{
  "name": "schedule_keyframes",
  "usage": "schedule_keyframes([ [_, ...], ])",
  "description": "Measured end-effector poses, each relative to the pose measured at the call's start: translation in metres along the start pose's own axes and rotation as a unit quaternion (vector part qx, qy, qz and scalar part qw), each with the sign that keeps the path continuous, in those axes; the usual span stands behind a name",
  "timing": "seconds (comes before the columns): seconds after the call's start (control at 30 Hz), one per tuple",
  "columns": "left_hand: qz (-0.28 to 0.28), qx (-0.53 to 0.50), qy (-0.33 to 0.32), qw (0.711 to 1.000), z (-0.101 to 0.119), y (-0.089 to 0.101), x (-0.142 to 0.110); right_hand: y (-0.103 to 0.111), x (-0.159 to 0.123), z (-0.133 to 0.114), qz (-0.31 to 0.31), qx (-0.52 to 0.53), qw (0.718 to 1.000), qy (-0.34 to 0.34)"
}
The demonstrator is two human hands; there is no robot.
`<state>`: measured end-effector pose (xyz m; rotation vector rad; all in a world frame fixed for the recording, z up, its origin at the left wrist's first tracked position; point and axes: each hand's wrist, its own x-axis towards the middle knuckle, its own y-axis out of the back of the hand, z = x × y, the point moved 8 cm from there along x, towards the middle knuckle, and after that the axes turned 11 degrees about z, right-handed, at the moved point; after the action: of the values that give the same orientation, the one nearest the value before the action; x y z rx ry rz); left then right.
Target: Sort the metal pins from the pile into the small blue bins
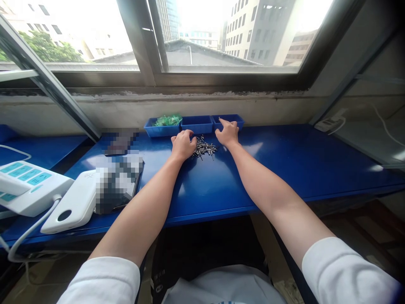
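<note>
A loose heap of thin metal screw-like pieces [205, 148] lies on the blue table, between my two hands. My left hand [182, 145] rests at the heap's left edge, fingers bent downward and slightly apart; their tips are partly hidden. Over the front rim of the right-hand blue bin [238, 120] reaches my right hand [228, 133], index finger stretched out and thumb apart from it. Nothing can be clearly made out in its fingers. The middle blue bin [196, 125] stands just behind the heap. Green translucent pieces [167, 120] fill the left blue bin [158, 131].
Along the wall under the window, the three bins stand in a row. To the left are a white power bank [71, 202], a white power strip [34, 183] with cables, and blurred items [118, 181]. Metal shelf posts [63, 93] flank the blue table [284, 160].
</note>
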<state>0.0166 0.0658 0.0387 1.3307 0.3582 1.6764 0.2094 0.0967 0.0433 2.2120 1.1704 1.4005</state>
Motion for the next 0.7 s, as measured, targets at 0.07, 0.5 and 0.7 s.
schedule_keyframes([
  [0.07,-0.012,0.005,0.003,1.0,-0.001,-0.002,0.0,-0.001,0.001,0.008,-0.009,-0.026,1.0,-0.014],
  [0.5,-0.046,0.02,-0.005,0.999,-0.005,-0.013,0.0,-0.011,0.0,0.011,-0.046,-0.076,0.996,-0.009],
  [0.7,-0.044,0.025,-0.007,0.999,-0.005,-0.015,0.0,-0.018,0.003,-0.019,-0.032,-0.053,0.996,0.07],
])
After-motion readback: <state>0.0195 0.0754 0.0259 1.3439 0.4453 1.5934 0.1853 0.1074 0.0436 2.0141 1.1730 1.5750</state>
